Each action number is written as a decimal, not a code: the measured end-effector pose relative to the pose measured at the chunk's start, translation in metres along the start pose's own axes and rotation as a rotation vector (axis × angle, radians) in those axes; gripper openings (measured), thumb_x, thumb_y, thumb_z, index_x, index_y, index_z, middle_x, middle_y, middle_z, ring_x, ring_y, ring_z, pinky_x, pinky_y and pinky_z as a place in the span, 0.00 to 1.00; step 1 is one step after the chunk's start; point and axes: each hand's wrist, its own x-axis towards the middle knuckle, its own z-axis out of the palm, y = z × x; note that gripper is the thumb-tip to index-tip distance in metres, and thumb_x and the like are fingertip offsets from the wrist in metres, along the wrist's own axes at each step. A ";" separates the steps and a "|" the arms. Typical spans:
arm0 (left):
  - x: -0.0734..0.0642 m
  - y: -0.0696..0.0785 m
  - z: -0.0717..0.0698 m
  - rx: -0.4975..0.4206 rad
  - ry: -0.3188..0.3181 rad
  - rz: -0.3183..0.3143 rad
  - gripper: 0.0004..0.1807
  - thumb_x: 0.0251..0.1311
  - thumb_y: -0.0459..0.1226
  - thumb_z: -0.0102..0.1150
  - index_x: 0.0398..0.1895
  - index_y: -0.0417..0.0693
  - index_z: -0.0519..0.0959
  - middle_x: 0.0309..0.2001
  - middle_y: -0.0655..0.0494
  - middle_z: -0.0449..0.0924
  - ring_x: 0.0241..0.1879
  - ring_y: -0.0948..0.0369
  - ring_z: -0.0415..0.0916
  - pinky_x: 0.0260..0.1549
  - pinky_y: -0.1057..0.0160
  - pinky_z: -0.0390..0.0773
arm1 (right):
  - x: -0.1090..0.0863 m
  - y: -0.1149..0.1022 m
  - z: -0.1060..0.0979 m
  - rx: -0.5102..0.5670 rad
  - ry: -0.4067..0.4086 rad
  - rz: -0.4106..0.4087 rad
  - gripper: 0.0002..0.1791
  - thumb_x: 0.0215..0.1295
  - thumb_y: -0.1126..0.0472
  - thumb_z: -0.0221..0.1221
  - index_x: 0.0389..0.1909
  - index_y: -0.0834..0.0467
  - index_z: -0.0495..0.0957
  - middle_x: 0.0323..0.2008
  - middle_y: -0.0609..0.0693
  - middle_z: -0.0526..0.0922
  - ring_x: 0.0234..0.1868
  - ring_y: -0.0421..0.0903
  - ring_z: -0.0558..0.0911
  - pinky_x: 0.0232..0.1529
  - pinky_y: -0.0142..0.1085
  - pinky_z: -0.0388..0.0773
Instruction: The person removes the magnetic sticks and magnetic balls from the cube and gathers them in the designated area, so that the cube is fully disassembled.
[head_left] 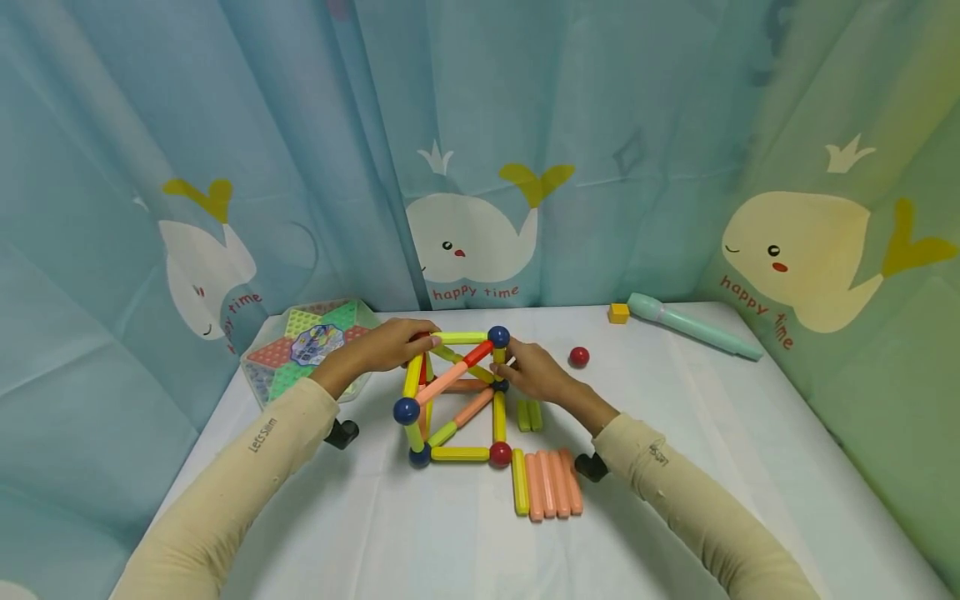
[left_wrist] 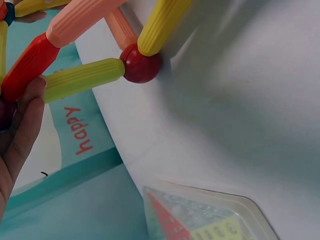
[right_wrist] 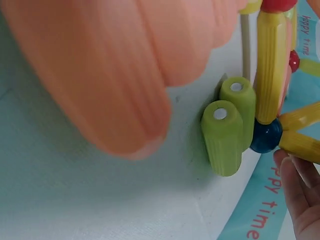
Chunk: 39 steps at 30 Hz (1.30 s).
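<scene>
Toy frame [head_left: 444, 385] at the center of the picture is held from two sides, the left hand [head_left: 394, 345] gripping its upper left corner, the right hand [head_left: 538, 373] pinching a yellow rod [head_left: 499, 356] at upper right. Joints could pop loose should the hands pull unevenly; a sideways shove might scatter the peach sticks [head_left: 549, 485] below right. Boxy and braced with slanting bars [head_left: 472, 407], it joins bright colors at blue balls [head_left: 407, 411] and red balls [head_left: 500, 454].
</scene>
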 end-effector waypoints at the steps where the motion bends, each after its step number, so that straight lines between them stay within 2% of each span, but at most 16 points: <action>1: 0.000 0.000 0.000 0.000 0.000 -0.001 0.17 0.77 0.43 0.48 0.58 0.44 0.78 0.34 0.53 0.78 0.25 0.61 0.71 0.29 0.66 0.76 | 0.000 -0.001 0.000 -0.006 -0.001 0.001 0.17 0.73 0.58 0.60 0.56 0.61 0.72 0.46 0.58 0.87 0.46 0.53 0.87 0.46 0.44 0.85; 10: 0.001 -0.002 0.001 -0.008 0.002 0.000 0.17 0.77 0.44 0.48 0.59 0.45 0.77 0.36 0.52 0.80 0.26 0.61 0.72 0.29 0.66 0.77 | -0.001 -0.003 -0.002 -0.076 -0.022 -0.049 0.15 0.75 0.60 0.56 0.56 0.62 0.70 0.48 0.59 0.86 0.48 0.53 0.86 0.48 0.45 0.84; 20: 0.001 0.000 0.000 -0.013 0.000 -0.003 0.18 0.77 0.44 0.49 0.60 0.44 0.77 0.38 0.52 0.80 0.27 0.60 0.73 0.30 0.66 0.79 | -0.003 -0.003 -0.002 -0.071 -0.038 -0.055 0.13 0.76 0.61 0.55 0.56 0.61 0.69 0.50 0.60 0.84 0.51 0.56 0.86 0.50 0.47 0.84; 28: 0.000 0.000 0.001 -0.014 -0.001 -0.014 0.17 0.77 0.44 0.48 0.59 0.45 0.77 0.37 0.52 0.79 0.27 0.60 0.73 0.30 0.66 0.79 | -0.002 0.001 -0.001 -0.085 -0.027 -0.085 0.14 0.75 0.62 0.55 0.55 0.60 0.67 0.45 0.58 0.86 0.42 0.49 0.86 0.44 0.42 0.84; 33: -0.001 0.000 0.001 -0.016 0.001 -0.013 0.17 0.77 0.45 0.48 0.58 0.46 0.77 0.36 0.52 0.79 0.27 0.60 0.73 0.30 0.66 0.78 | -0.002 0.003 -0.001 -0.089 -0.030 -0.096 0.16 0.76 0.62 0.54 0.57 0.59 0.62 0.45 0.58 0.85 0.42 0.49 0.86 0.45 0.42 0.84; 39: 0.000 -0.001 0.001 -0.013 0.001 -0.005 0.17 0.77 0.45 0.48 0.58 0.45 0.78 0.36 0.52 0.79 0.27 0.60 0.73 0.30 0.66 0.79 | -0.003 0.007 -0.003 -0.021 -0.043 -0.070 0.12 0.77 0.64 0.51 0.53 0.62 0.62 0.47 0.60 0.84 0.45 0.50 0.85 0.46 0.43 0.83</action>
